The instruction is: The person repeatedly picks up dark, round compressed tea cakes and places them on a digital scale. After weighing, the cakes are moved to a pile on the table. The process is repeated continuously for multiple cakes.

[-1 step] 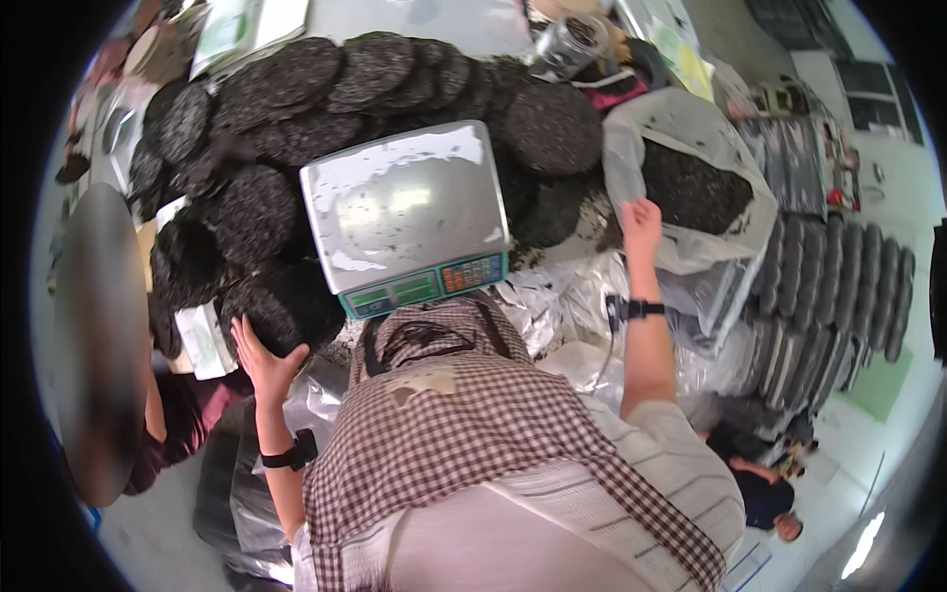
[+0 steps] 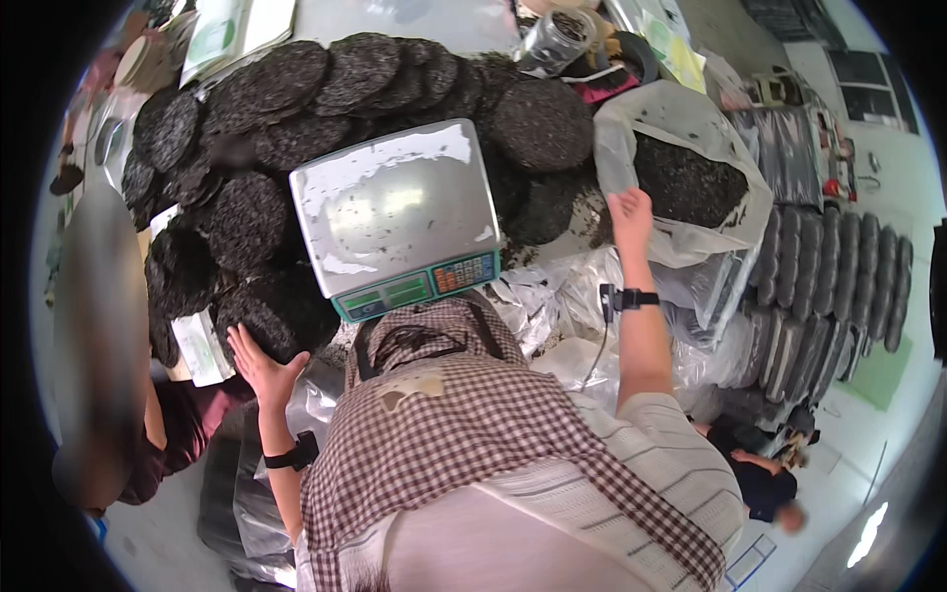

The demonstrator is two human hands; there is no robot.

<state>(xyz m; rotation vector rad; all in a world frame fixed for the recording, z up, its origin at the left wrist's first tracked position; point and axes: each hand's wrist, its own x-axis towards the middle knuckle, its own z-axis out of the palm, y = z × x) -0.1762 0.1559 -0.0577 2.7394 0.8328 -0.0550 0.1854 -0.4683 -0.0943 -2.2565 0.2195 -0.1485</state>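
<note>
My left hand (image 2: 266,373) lies with its fingers spread against the near edge of a dark, round pressed cake (image 2: 278,314). Over the near left rim of a clear plastic bag (image 2: 614,143), my right hand (image 2: 631,219) is closed, its fingers curled in; what it may pinch is too small to tell. Dark loose flakes (image 2: 686,183) fill the bag. Between my hands stands a scale (image 2: 400,212) with a steel top and green front; only crumbs lie on it.
Stacked dark round cakes (image 2: 266,84) ring the scale at the back and left. A jar (image 2: 557,41) stands behind the bag. To the right are stacked black rolls (image 2: 834,266). A person in a maroon sleeve (image 2: 192,434) is at left; another in dark clothes (image 2: 760,479) is far right.
The view has shifted slightly, so the scale and cakes sit a little farther left. My right hand has turned slightly at the bag's rim; my left hand stays by the cake.
</note>
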